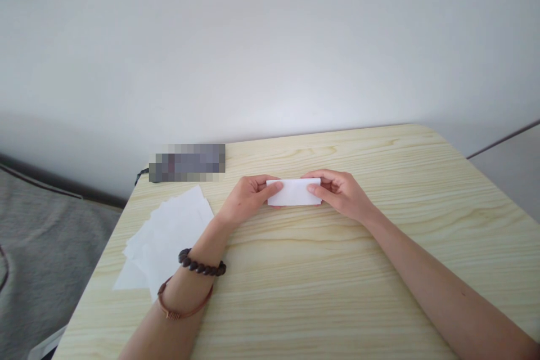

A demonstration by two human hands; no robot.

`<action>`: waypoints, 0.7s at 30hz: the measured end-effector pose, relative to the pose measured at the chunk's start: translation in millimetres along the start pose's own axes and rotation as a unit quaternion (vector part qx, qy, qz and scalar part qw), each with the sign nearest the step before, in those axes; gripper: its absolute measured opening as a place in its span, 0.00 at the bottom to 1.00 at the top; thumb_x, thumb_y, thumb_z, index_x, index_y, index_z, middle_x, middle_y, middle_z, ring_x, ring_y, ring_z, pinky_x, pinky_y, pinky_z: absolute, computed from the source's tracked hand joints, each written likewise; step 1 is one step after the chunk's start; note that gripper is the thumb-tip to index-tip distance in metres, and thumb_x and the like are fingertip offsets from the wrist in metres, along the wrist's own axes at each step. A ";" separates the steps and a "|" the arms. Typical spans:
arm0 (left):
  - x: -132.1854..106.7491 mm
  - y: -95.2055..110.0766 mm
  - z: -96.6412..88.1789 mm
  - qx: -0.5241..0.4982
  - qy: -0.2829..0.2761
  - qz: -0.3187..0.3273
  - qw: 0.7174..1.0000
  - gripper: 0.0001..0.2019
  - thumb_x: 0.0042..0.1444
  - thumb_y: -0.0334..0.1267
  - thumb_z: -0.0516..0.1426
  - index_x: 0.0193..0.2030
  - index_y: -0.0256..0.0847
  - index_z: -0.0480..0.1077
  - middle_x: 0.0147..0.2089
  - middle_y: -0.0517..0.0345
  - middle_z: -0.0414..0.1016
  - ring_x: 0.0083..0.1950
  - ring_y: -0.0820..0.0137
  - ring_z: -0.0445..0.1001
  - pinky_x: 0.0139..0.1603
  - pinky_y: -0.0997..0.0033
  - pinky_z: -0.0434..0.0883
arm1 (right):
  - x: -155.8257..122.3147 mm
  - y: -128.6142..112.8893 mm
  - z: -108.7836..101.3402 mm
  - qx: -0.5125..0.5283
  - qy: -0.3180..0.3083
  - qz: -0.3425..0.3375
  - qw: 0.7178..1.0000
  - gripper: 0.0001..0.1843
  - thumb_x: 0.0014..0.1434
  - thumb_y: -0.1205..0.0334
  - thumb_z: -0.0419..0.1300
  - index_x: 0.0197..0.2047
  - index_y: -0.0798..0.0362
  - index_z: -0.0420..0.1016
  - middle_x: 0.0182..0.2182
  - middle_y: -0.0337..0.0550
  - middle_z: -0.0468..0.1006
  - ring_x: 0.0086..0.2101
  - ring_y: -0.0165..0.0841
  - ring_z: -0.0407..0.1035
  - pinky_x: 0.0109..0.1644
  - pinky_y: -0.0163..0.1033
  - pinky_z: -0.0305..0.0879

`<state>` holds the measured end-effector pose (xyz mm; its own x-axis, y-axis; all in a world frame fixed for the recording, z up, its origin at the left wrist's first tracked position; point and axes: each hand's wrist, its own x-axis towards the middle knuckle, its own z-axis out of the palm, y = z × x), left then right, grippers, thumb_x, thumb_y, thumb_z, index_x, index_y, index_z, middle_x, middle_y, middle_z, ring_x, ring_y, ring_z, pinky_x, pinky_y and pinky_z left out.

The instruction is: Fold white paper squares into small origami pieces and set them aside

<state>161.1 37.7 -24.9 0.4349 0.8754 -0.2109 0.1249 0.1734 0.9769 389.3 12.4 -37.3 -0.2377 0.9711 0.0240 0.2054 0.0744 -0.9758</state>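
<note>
A small white rectangle of folded paper (294,192) is held level above the middle of the wooden table. My left hand (248,197) grips its left end, thumb on the near face and fingers behind. At the other end my right hand (340,194) pinches it the same way, with the thumb on top. Some fingertips show under its lower edge; the rest of the fingers are hidden behind it. Loose white paper sheets (172,230) lie fanned out on the table to the left, partly covered by my left forearm.
The pale wood-grain table (320,292) meets a plain white wall (270,45) at the back. A blurred-out dark object (188,163) with a black cord lies at its back left. Grey fabric (50,270) is beyond the left edge.
</note>
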 end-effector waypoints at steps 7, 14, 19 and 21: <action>1.9 -2.1 -0.6 0.009 0.016 0.012 1.000 0.22 0.51 0.56 0.60 0.34 0.36 0.78 0.27 0.58 0.76 0.29 0.71 0.73 0.32 0.73 0.73 | 0.0 -0.4 -0.8 -0.011 -0.002 -0.002 1.000 0.14 0.56 0.55 0.63 0.43 0.52 0.77 0.24 0.37 0.72 0.24 0.28 0.69 0.27 0.32 0.65; 2.3 -0.7 1.4 -0.013 0.026 -0.002 1.000 0.22 0.48 0.55 0.63 0.36 0.35 0.78 0.29 0.58 0.76 0.30 0.72 0.72 0.33 0.74 0.75 | 0.2 1.5 -1.1 -0.016 -0.008 0.002 1.000 0.15 0.55 0.55 0.64 0.43 0.52 0.77 0.25 0.37 0.72 0.23 0.27 0.67 0.26 0.32 0.63; 1.0 3.8 3.9 -0.020 0.036 -0.003 0.999 0.22 0.46 0.55 0.64 0.33 0.35 0.78 0.28 0.59 0.75 0.30 0.72 0.72 0.30 0.76 0.74 | 0.1 1.4 -2.2 -0.031 -0.008 -0.008 0.999 0.15 0.54 0.55 0.65 0.44 0.52 0.78 0.23 0.35 0.70 0.23 0.26 0.64 0.26 0.31 0.60; 1.2 3.7 3.8 -0.017 0.035 -0.002 0.999 0.21 0.46 0.55 0.64 0.33 0.35 0.78 0.27 0.60 0.75 0.30 0.72 0.72 0.30 0.76 0.74 | 0.2 0.9 -2.5 -0.029 -0.009 -0.006 1.000 0.15 0.54 0.55 0.65 0.44 0.52 0.78 0.23 0.35 0.69 0.23 0.26 0.64 0.26 0.31 0.60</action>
<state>165.5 37.7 -21.7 0.3708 0.9041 -0.2125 0.0947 0.1908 0.9770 391.9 13.3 -37.6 -0.2572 0.9658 0.0311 0.2573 0.0995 -0.9612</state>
